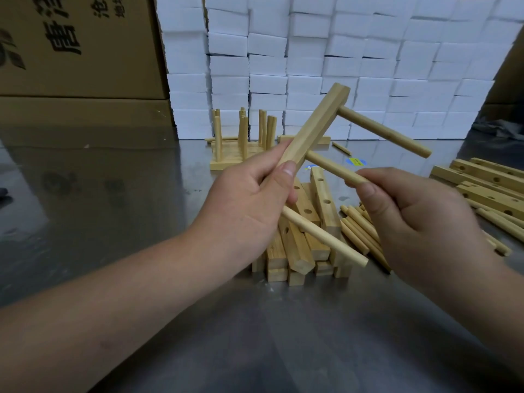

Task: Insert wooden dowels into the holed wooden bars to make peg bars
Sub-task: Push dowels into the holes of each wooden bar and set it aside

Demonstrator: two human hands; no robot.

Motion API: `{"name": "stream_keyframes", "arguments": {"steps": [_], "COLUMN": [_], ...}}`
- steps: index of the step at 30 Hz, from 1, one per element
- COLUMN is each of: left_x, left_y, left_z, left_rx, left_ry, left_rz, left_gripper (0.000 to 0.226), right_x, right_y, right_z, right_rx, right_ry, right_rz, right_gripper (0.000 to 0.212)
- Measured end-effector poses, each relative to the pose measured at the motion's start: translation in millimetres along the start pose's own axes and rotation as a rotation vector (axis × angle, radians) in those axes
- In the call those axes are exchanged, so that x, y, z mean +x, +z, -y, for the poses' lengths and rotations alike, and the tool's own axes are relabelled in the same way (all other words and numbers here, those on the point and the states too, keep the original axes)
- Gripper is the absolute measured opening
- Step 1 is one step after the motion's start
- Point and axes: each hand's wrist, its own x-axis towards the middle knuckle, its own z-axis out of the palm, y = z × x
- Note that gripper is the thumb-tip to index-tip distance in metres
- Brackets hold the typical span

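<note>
My left hand grips a holed wooden bar held tilted above the table. Three dowels stick out of it: a far dowel near the top end, a middle dowel, and a near dowel below my left hand. My right hand pinches the free end of the middle dowel between thumb and fingers. Under the hands lies a pile of holed bars, with loose dowels beside it.
Finished peg bars stand upright behind the hands. More holed bars lie at the right edge. A wall of white boxes closes the back, and cardboard cartons stand at the left. The table is shiny metal.
</note>
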Motion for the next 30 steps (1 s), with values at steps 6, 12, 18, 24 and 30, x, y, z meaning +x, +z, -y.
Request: {"name": "stream_keyframes", "arguments": {"steps": [6,12,18,24,30], "left_x": [1.2,2.6,3.5,6.9,30.0], "left_y": [-1.9,-4.0,-7.3,-8.4,-20.3], "left_z": [-1.1,-0.1,-0.8,-3.5,-9.1], "left_rx": [-0.006,-0.001,0.102,0.307,-0.07], "left_ry": [0.04,0.057,0.075,0.095,-0.169], "left_rz": [-0.001,0.012,0.045,0.097,-0.046], "left_gripper": [0.033,0.032,0.034,0.03,0.023], "right_x": [0.0,1.0,3.9,7.8,5.4], "right_y": [-1.4,3.3,4.3,-1.7,-7.1], "right_z": [6.7,0.3,-2.2,-2.9,-0.3], "right_rx": [0.261,0.594,0.866,0.925,0.967], "right_ry": [0.182,0.369,0.445,0.401,0.28], "right_rz": [0.051,0.064,0.102,0.055,0.014], "right_gripper": [0.023,0.029,0.034,0.019,0.029]}}
